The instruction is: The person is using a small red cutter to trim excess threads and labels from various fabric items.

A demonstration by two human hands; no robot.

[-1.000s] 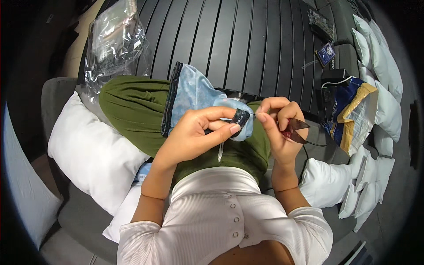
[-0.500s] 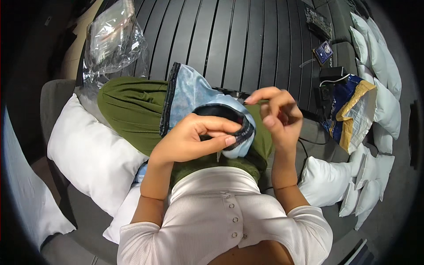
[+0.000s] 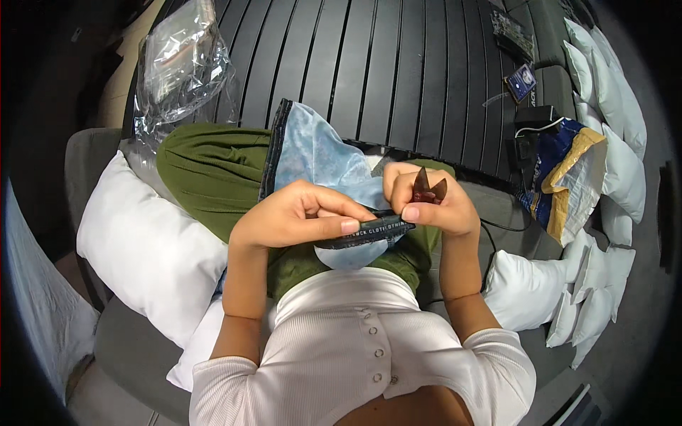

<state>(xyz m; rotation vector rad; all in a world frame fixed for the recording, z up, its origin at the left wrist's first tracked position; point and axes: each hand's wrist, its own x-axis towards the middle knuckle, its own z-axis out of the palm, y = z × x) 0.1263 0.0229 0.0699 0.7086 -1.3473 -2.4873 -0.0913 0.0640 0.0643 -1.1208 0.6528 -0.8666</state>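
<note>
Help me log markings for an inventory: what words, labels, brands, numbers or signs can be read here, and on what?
Dark band of the pale blue cloth: a line of pale lettering, wording not copied here.
Blue packet: print too small to read.
Dark surface beside the packet: a few pale letters, not copied.
Blue and gold bag: print too creased to read.

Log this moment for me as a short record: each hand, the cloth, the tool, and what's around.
Left hand: pinching the dark band on the cloth
Right hand: pinching the band near its right end
Cloth: mottled light blue, lying partly over the green trousers
Tool: dark reddish two-pointed tool, held in the right hand, points upward
Ahead: black slatted table
Far left: clear plastic packaging
Near left: large white pillow
Right: blue-and-gold bag, white pillows
</note>
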